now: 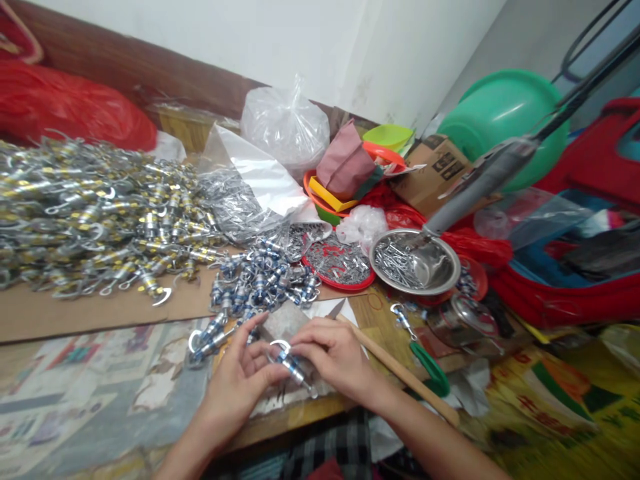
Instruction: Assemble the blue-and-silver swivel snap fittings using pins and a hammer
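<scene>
A small silver and blue metal hook fitting point(291, 365), with a curved silver hook at its upper end, lies tilted between my hands near the table's front edge. My left hand point(237, 380) grips it from the left, thumb against its body. Fingers of my right hand point(337, 353) are pinched together at the hook end; whether a small part is between them is hidden. Just beyond my hands is a pile of similar blue and silver fittings point(263, 277), and a few more lie by my left fingers.
A large heap of silver and yellow fittings point(95, 220) covers the left. Behind stand a red tray point(367, 283) and a steel bowl point(450, 277), both with small metal parts. A wooden-handled pointed tool point(405, 377) lies right of my hands, near a green strap point(433, 373).
</scene>
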`<move>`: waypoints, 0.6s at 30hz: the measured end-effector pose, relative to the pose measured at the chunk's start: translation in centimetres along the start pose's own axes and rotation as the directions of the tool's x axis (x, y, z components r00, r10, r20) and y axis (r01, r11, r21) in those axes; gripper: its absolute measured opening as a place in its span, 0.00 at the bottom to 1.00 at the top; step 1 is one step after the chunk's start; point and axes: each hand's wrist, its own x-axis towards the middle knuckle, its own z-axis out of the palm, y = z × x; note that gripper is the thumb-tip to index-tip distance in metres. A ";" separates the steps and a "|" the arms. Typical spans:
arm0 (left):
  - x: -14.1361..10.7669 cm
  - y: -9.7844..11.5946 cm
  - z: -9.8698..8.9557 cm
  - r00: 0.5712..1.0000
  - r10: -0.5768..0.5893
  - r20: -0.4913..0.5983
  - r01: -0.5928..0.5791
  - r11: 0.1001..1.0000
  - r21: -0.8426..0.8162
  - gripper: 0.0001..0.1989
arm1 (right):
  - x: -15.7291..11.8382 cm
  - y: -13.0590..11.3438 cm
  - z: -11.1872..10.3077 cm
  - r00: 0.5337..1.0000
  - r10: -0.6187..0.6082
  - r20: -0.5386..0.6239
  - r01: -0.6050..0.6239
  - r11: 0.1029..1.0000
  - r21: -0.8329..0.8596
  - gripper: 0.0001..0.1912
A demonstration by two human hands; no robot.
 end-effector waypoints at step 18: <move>-0.2 0.5 -0.1 1.000 -0.029 0.004 0.029 0.999 0.032 0.38 | -2.4 -1.3 0.0 0.815 -0.504 0.286 0.564 0.581 -0.587 0.12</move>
